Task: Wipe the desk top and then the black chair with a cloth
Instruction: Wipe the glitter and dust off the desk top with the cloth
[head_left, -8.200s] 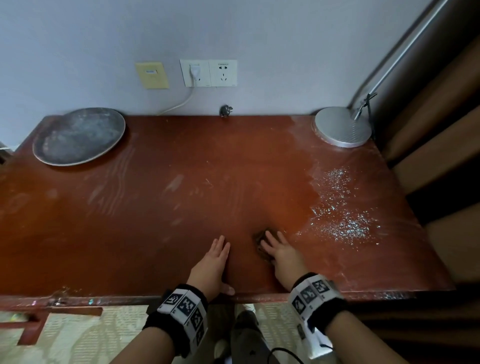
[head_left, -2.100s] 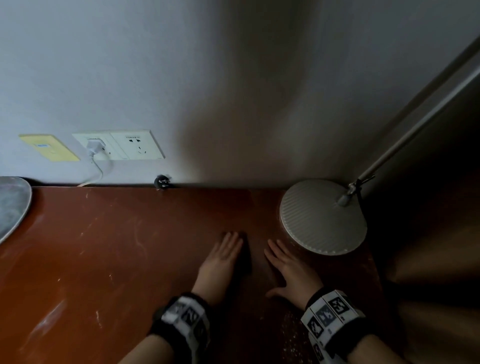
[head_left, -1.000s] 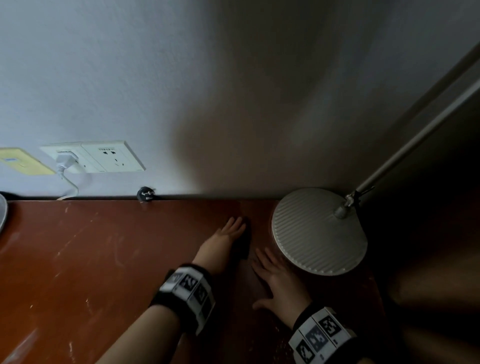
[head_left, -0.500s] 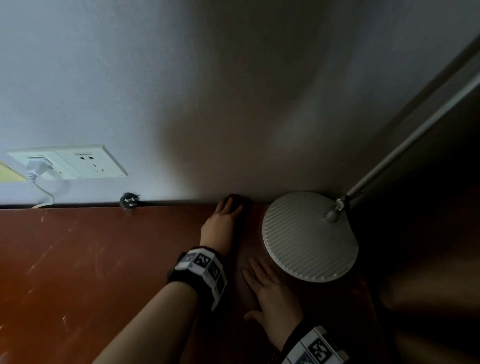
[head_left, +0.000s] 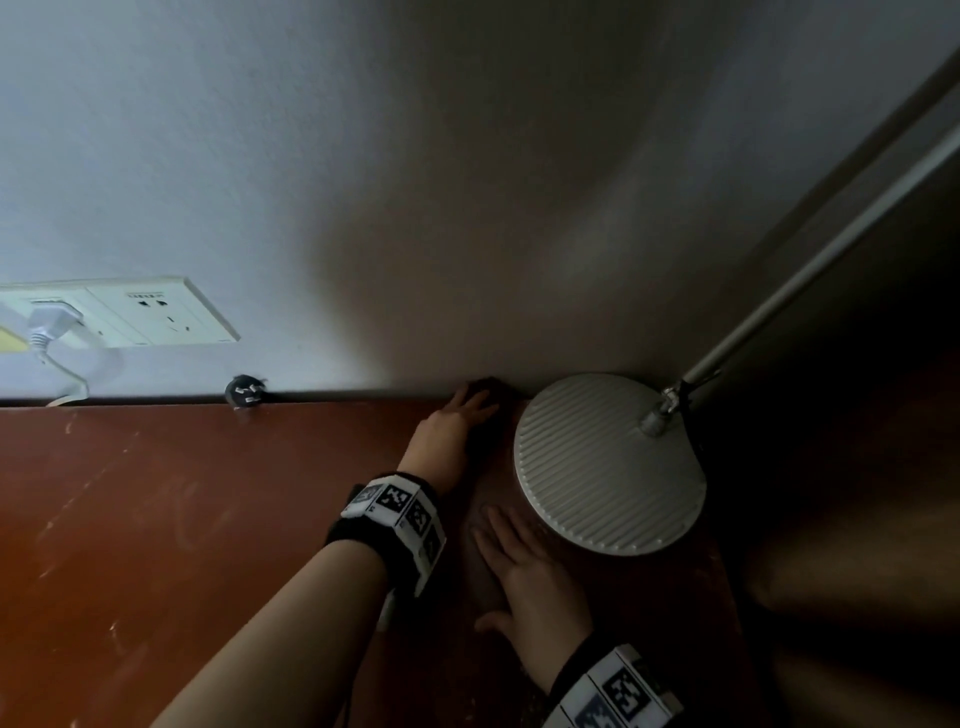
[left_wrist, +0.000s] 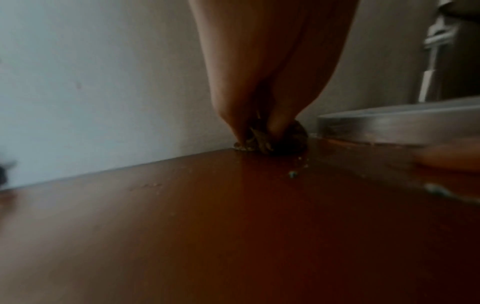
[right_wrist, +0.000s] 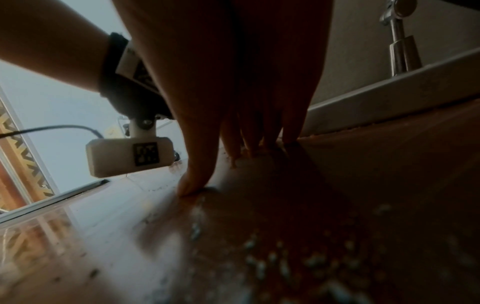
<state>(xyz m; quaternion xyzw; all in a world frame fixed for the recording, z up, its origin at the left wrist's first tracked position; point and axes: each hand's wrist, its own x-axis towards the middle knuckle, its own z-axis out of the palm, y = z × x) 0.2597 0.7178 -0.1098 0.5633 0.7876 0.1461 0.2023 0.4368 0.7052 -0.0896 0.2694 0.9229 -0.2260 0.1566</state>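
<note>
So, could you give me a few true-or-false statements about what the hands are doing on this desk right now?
1. The left hand presses a dark cloth against the desk at the wall. True.
2. The right hand holds the cloth. False: it lies flat on the desk, holding nothing.
3. The round lamp base sits right of both hands. True.
4. Both wall sockets are free. False: a white plug sits in the left one.
5. The desk near the right hand is spotless. False: pale crumbs lie there.
</note>
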